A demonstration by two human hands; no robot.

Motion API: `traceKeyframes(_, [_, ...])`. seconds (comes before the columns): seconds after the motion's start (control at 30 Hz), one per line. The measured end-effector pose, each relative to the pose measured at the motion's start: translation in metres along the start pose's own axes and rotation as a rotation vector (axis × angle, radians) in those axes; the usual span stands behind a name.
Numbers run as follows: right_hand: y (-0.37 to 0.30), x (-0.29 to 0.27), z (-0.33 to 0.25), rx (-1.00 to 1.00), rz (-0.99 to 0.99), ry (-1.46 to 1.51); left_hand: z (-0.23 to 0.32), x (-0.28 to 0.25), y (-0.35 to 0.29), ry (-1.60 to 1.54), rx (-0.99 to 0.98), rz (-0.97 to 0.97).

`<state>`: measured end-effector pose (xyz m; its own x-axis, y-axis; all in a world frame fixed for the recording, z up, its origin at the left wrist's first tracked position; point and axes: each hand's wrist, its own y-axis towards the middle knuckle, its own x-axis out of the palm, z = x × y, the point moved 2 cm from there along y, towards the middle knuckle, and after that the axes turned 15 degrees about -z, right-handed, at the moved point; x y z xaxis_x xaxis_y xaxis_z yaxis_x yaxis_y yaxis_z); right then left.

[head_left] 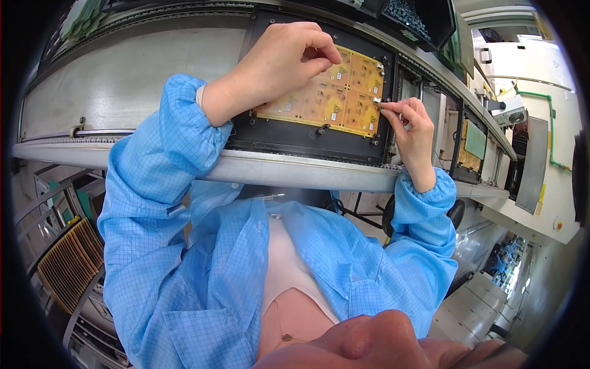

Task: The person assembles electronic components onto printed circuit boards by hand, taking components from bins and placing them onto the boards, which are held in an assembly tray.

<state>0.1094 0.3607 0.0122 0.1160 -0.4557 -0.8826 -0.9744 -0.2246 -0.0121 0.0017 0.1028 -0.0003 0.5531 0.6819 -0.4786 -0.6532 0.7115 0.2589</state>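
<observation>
A yellow circuit board panel (319,101), split into several printed sections, lies in a black carrier frame (289,140) on the conveyor. Over its far part hovers my left hand (286,58), thumb and forefinger brought together. Whatever is in that pinch, if anything, is too small to make out. At the panel's right edge, my right hand (413,126) has its thumb and forefinger closed at a small white connector (377,100). A similar white part (380,66) sits farther up the same edge. My left hand and wrist hide the panel's upper left.
The conveyor's metal rail (307,172) runs between my body and the panel. A black bin of small parts (409,18) stands at the far side. Another carrier with a board (472,144) sits to the right. A rack of upright boards (70,264) stands at lower left.
</observation>
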Motion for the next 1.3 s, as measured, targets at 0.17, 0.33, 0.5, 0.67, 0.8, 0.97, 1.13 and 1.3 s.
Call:
traceKeyframes(0.17, [-0.001,0.002,0.004,0.006,0.027,-0.035,0.001,-0.001,0.0,-0.009,0.026,0.002])
traceKeyframes(0.33, [-0.003,0.001,0.0,0.092,0.024,0.006,0.002,0.001,-0.001,-0.022,0.033,0.023])
traceKeyframes(0.5, [-0.003,0.002,-0.002,0.13,0.033,0.014,0.001,0.001,-0.001,-0.028,0.036,0.029])
traceKeyframes(0.67, [-0.005,0.005,-0.003,0.149,0.091,-0.014,0.003,0.001,0.0,-0.042,0.014,0.04])
traceKeyframes(0.8, [-0.006,0.01,-0.003,0.106,0.163,-0.048,0.003,-0.001,0.0,-0.042,-0.036,0.031])
traceKeyframes(0.97, [0.003,-0.017,0.002,0.167,0.163,0.053,0.003,-0.006,-0.001,-0.396,-0.252,-0.142])
traceKeyframes(1.13, [0.093,-0.057,0.035,-0.071,0.282,-0.088,-0.001,0.001,-0.005,-0.333,-0.284,-0.122])
traceKeyframes(1.3, [0.21,-0.067,0.102,-0.118,0.227,-0.366,0.003,0.006,-0.001,-0.478,-0.374,-0.165])
